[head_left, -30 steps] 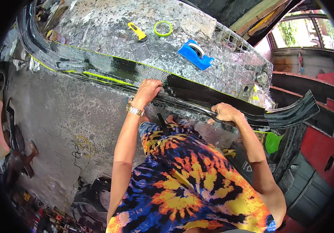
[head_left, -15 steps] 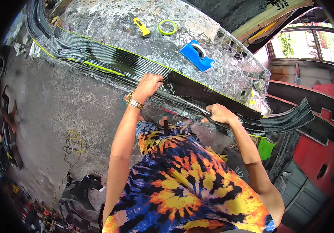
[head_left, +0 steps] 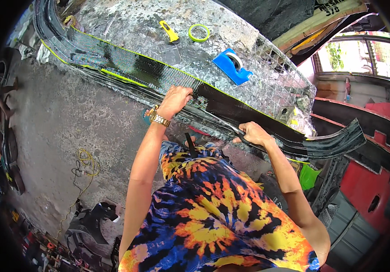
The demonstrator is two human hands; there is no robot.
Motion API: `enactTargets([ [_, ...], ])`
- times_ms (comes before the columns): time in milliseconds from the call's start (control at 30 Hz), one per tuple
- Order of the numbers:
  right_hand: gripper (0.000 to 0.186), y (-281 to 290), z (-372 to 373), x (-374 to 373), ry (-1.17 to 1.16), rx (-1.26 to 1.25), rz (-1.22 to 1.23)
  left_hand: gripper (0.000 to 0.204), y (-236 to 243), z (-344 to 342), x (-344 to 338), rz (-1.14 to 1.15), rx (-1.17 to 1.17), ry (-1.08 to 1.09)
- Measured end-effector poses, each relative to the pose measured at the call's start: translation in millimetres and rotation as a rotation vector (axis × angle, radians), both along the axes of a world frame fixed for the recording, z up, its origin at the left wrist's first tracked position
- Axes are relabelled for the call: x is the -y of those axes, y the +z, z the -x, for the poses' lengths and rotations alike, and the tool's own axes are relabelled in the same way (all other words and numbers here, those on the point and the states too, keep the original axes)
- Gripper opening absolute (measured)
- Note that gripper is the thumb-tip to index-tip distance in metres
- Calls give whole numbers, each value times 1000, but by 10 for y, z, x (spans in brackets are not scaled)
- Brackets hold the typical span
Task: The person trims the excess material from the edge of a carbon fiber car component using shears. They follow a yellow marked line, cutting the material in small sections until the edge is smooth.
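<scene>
A long curved black carbon-fibre panel [head_left: 149,72] with a yellow-green edge lies along the near edge of a speckled grey work table [head_left: 127,22]. My left hand [head_left: 174,100], with a gold watch on the wrist, grips the panel's near edge about mid-length. My right hand [head_left: 252,133] is closed on the same edge further right, near the panel's flared dark end [head_left: 335,143]. Both arms reach forward over my tie-dye shirt.
On the table lie a yellow utility knife [head_left: 170,31], a green tape ring [head_left: 198,32] and a blue tape dispenser [head_left: 231,65]. A yellow cord [head_left: 86,158] and dark parts [head_left: 90,226] lie on the concrete floor at left. Red panels [head_left: 367,181] stand at right.
The view has shifted so the table and panel sit lower and closer. Both hands keep their grip on the panel's edge, the left one a bit further along it.
</scene>
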State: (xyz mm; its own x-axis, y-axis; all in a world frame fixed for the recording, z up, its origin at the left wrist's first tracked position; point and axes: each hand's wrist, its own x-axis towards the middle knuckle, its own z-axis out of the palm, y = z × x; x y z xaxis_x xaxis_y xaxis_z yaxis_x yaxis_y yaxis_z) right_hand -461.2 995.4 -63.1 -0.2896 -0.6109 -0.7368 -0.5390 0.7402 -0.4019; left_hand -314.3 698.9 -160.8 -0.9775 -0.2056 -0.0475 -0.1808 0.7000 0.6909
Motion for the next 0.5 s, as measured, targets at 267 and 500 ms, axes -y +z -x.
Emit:
enactTargets([
  [267,52,-39,10,-42,45,-53,34,13,15,17,8,27,10,-19],
  [500,54,50,30,-12,28,3,41,13,42,-8,28,37,-3,-28],
])
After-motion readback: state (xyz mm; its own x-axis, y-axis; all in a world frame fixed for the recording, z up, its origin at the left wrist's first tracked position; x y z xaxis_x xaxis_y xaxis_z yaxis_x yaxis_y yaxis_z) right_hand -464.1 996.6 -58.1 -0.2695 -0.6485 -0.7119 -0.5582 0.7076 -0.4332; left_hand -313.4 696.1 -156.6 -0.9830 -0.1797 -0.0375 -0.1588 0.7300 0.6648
